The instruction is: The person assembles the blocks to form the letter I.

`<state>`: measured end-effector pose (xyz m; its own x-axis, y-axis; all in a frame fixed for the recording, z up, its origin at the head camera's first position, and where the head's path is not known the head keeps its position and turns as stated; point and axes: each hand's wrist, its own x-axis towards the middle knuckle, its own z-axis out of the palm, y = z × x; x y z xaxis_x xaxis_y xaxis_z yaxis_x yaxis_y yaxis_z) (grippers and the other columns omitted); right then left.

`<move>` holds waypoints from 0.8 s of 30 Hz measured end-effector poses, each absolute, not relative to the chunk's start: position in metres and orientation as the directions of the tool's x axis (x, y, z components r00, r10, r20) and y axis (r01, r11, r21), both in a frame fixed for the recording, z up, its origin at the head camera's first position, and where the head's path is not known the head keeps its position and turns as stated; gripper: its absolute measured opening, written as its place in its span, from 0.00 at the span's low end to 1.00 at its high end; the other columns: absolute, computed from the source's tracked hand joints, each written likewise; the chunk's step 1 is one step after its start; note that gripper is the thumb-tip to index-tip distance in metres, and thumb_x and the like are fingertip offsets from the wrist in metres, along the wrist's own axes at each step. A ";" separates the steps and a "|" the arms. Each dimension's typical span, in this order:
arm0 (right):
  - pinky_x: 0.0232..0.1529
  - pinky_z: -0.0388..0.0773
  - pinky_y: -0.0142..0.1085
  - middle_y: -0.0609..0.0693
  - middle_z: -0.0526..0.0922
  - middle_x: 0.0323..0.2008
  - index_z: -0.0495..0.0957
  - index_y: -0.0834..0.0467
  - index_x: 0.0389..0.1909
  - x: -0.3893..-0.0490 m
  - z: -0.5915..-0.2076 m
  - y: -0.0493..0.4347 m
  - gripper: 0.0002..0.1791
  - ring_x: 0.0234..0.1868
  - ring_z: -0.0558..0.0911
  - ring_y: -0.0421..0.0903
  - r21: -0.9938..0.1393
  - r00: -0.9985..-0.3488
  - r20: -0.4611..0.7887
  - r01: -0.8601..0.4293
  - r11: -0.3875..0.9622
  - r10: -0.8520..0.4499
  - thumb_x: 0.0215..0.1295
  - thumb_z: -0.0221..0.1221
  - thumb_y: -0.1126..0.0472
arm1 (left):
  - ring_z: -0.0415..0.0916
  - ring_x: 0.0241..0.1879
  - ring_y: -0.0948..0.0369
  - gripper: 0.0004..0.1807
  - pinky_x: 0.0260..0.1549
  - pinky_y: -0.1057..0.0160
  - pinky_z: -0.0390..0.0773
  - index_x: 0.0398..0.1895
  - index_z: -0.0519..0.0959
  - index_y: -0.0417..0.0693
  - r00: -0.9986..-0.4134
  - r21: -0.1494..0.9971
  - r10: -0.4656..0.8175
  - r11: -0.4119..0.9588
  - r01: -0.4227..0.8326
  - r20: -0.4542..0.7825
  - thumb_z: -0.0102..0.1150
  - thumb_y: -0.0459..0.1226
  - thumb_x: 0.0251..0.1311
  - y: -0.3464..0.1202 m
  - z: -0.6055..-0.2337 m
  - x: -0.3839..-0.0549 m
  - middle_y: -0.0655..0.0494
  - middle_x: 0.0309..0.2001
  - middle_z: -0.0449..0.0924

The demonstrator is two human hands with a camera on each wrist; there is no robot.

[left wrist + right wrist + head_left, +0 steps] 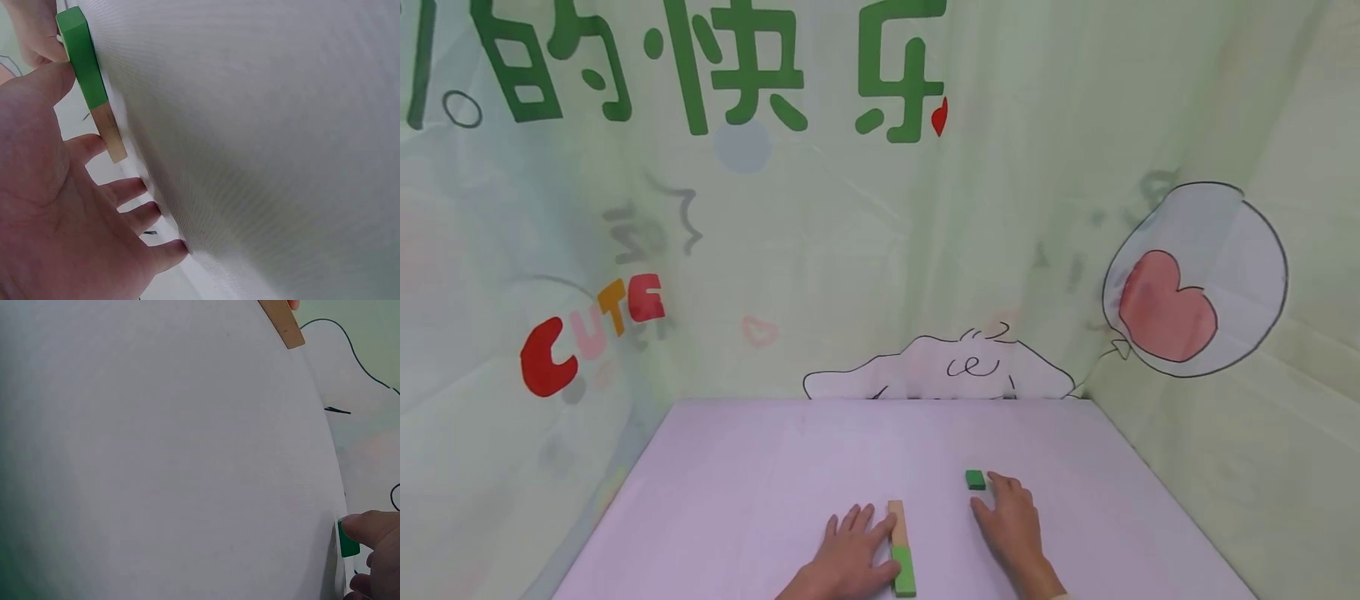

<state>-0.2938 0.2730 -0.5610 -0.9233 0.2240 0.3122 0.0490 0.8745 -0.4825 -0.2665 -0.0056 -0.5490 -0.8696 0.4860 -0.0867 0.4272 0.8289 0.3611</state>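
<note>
left hand [846, 557] and right hand [1015, 525] are both open, fingers spread and gripping nothing, above a pale lilac desk [737, 467]. two longer pieces, a light green block [904, 572] nearer the person and a plain wooden block [898, 525] beyond it, lie end to end; the left thumb and forefinger touch their side. that joining looks done. the smallest piece, a dark green block [975, 480], sits apart to the right, just beside the parted right thumb and forefinger. it joins nothing, so the work seems partway, with this piece left.
</note>
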 end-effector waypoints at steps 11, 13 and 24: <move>0.52 0.68 0.57 0.66 0.71 0.53 0.71 0.64 0.58 -0.308 -0.557 0.288 0.30 0.54 0.70 0.63 -0.496 -0.956 0.229 0.048 0.867 0.184 0.55 0.64 0.55 | 0.52 0.67 0.45 0.37 0.57 0.33 0.51 0.68 0.62 0.67 -0.871 0.345 0.487 0.830 0.438 -0.065 0.44 0.65 0.54 -0.008 -0.552 -0.269 0.47 0.68 0.58; 0.52 0.68 0.57 0.65 0.71 0.54 0.71 0.64 0.58 -0.310 -0.559 0.290 0.30 0.54 0.70 0.63 -0.501 -0.958 0.225 0.042 0.865 0.176 0.55 0.64 0.56 | 0.52 0.67 0.45 0.37 0.57 0.34 0.51 0.68 0.62 0.67 -0.871 0.345 0.486 0.831 0.436 -0.071 0.44 0.65 0.54 -0.008 -0.552 -0.270 0.47 0.68 0.58; 0.52 0.67 0.58 0.66 0.69 0.54 0.75 0.61 0.56 -0.324 -0.559 0.301 0.29 0.54 0.71 0.64 -0.473 -0.976 0.187 0.010 0.881 0.112 0.53 0.66 0.55 | 0.50 0.69 0.48 0.37 0.59 0.36 0.51 0.69 0.59 0.69 -0.870 0.341 0.482 0.839 0.424 -0.105 0.42 0.67 0.55 -0.007 -0.550 -0.268 0.50 0.69 0.56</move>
<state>-0.3236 0.3005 -0.5589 -0.9759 0.1121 0.1873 0.0105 0.8811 -0.4729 -0.2675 -0.0075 -0.5496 -0.8696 0.4825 -0.1052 0.4242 0.8388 0.3412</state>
